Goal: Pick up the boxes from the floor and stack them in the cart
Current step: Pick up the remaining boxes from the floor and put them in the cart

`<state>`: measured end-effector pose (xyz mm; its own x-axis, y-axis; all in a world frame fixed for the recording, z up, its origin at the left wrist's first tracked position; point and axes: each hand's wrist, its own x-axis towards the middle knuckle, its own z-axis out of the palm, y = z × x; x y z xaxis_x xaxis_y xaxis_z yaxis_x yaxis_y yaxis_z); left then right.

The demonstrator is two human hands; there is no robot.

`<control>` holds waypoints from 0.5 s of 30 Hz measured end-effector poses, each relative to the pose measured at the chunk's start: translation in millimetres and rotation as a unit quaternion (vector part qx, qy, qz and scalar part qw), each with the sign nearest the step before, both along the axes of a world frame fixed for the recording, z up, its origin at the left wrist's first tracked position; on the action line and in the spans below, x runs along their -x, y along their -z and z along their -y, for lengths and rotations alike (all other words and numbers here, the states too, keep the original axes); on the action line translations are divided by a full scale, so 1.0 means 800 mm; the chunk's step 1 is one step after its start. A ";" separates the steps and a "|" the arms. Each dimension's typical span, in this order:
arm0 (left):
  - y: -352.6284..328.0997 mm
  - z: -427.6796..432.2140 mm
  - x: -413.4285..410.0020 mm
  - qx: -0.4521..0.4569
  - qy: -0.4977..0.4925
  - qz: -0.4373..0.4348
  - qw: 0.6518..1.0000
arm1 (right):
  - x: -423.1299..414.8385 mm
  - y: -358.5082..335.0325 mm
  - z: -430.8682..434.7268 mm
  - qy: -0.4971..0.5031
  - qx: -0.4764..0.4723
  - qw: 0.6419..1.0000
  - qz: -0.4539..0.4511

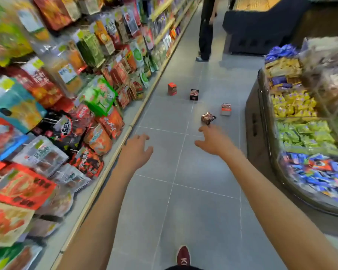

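Snack packets (47, 106) on left shelf (113, 152) blurred, labels unreadable. Far person (205, 32) cut off by top edge. Own shoe (183, 255) near bottom edge.

Four boxes on floor (193, 191) ahead: red box (172, 88) and black box (194, 94) upright, farthest. Grey box (226, 109) near right display bin (261, 133). Brown box (208, 118) tilted, nearest right hand (215, 142), gap hard to judge.

Left hand (137, 151) and right hand reach forward, fingers loosely spread, holding nothing.

Open tile lane between shelf edge and bin.

Bright, even light; blurred, warped edges
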<state>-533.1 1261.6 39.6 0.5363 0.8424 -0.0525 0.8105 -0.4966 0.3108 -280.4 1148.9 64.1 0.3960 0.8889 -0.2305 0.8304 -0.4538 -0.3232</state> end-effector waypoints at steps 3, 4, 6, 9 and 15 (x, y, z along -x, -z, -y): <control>0.009 -0.040 -0.067 0.009 0.039 -0.001 0.999 | -0.054 0.007 -0.015 0.035 -0.002 0.999 -0.007; 0.015 -0.052 -0.086 0.018 0.052 0.000 0.999 | -0.071 0.012 -0.019 0.044 -0.002 0.999 -0.011; 0.028 -0.071 -0.121 0.038 0.075 -0.009 0.996 | -0.102 0.025 -0.026 0.060 0.006 0.998 -0.017; 0.045 -0.104 -0.174 0.055 0.096 -0.016 0.994 | -0.150 0.044 -0.042 0.086 0.020 0.996 -0.020; 0.070 -0.171 -0.301 0.058 0.125 -0.028 0.990 | -0.263 0.066 -0.098 0.117 0.041 0.992 -0.020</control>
<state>-292.3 1398.7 -16.6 0.7203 0.6707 -0.1773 0.6849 -0.6469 0.3353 -70.3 1227.7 11.1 0.5789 0.7510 -0.3177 0.6861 -0.6592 -0.3080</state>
